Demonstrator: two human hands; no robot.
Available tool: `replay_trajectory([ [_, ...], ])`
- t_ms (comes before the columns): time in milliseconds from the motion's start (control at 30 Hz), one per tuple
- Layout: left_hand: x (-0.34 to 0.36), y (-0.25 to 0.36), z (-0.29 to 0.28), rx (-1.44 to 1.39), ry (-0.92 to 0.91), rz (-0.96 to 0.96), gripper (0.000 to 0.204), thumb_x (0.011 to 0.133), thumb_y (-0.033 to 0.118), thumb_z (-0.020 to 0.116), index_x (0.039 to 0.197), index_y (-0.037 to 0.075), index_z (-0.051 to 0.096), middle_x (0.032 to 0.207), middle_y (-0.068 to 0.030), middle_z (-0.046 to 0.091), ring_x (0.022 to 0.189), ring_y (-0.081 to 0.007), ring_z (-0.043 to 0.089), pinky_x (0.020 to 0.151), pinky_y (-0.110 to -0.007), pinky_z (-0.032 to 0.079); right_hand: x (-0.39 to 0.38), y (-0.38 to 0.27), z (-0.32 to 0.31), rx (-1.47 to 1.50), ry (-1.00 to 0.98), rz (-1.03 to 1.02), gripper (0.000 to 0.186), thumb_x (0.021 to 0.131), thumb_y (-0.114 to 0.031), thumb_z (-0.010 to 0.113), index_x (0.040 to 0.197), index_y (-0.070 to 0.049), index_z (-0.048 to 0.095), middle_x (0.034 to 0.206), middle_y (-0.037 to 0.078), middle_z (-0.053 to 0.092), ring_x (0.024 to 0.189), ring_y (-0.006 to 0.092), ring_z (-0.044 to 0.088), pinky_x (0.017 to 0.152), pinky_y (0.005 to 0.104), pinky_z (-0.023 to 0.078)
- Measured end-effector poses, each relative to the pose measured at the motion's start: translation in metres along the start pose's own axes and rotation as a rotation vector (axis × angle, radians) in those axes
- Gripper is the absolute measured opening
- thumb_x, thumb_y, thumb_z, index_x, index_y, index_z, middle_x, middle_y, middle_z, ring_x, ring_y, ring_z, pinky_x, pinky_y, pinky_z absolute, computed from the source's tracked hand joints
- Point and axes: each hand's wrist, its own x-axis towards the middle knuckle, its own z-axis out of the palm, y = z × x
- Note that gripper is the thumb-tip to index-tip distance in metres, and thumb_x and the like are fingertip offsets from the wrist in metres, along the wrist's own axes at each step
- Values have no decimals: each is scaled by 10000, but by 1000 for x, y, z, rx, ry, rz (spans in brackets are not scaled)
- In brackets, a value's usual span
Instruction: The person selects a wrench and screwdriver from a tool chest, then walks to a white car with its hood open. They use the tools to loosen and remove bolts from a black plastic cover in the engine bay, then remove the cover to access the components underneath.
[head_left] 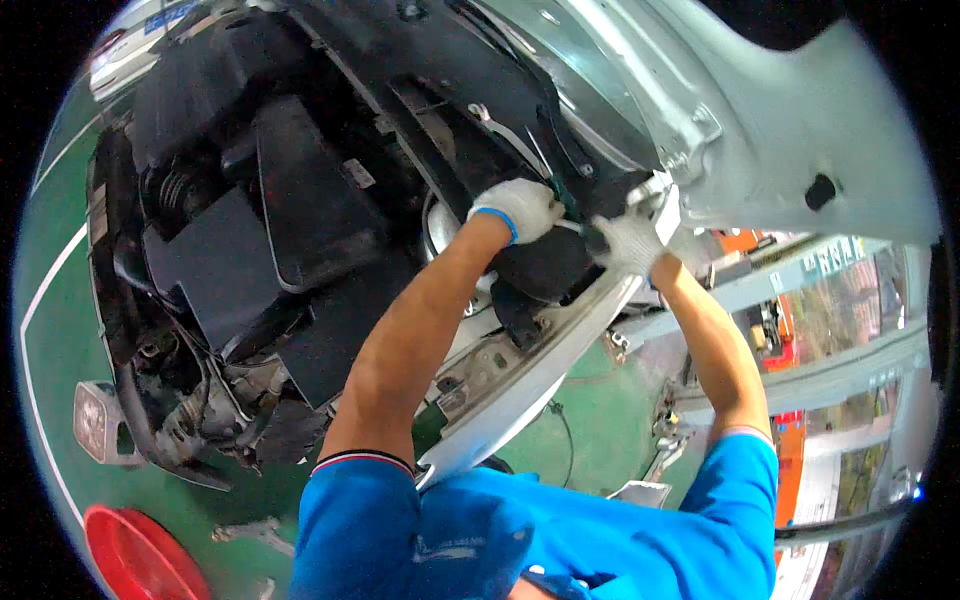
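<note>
Both my hands wear white gloves over the rear corner of an open car engine bay, beside the fender. My left hand (520,210), with a blue cuff, is closed around a short metal rod (570,226) that points toward the right hand. Just beyond its fingers stands a thin tool with a green handle (566,197) and a slim shaft; I cannot tell whether the hand touches it. My right hand (630,244) is smeared by motion at the rod's far end, beside the hood hinge (655,195). Its fingers are too blurred to read.
The raised hood (800,130) stands at the upper right. The pale fender (560,360) runs between my body and the engine bay. Black engine covers (310,200) fill the left. A red basin (145,555) and a detached lamp (98,422) lie on the green floor.
</note>
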Motion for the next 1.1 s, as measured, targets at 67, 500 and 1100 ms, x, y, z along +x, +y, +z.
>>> replay_trajectory([
  [67, -1, 2, 2, -4, 5, 33, 491, 1011, 412, 474, 1072, -1, 731, 1114, -267, 711, 1066, -453, 671, 976, -511, 518, 12, 2, -8, -237, -17, 92, 403, 901, -410, 688, 1078, -55, 620, 913, 209, 742, 889, 390, 733, 786, 539, 568],
  [500, 2, -2, 8, 8, 3, 24, 500, 1008, 421, 474, 1055, 7, 750, 1111, -252, 724, 1064, -448, 677, 996, -503, 512, 13, 5, -26, -204, 7, -8, 461, 856, -447, 751, 1055, -38, 673, 895, 195, 745, 843, 391, 729, 737, 504, 572],
  [1100, 5, -1, -9, -22, -5, -31, 498, 999, 405, 463, 1037, -2, 748, 1109, -261, 715, 1074, -449, 670, 985, -501, 512, 18, -23, -37, -151, -124, 66, 439, 853, -402, 759, 1116, -58, 683, 1023, 201, 751, 974, 382, 722, 879, 498, 561],
])
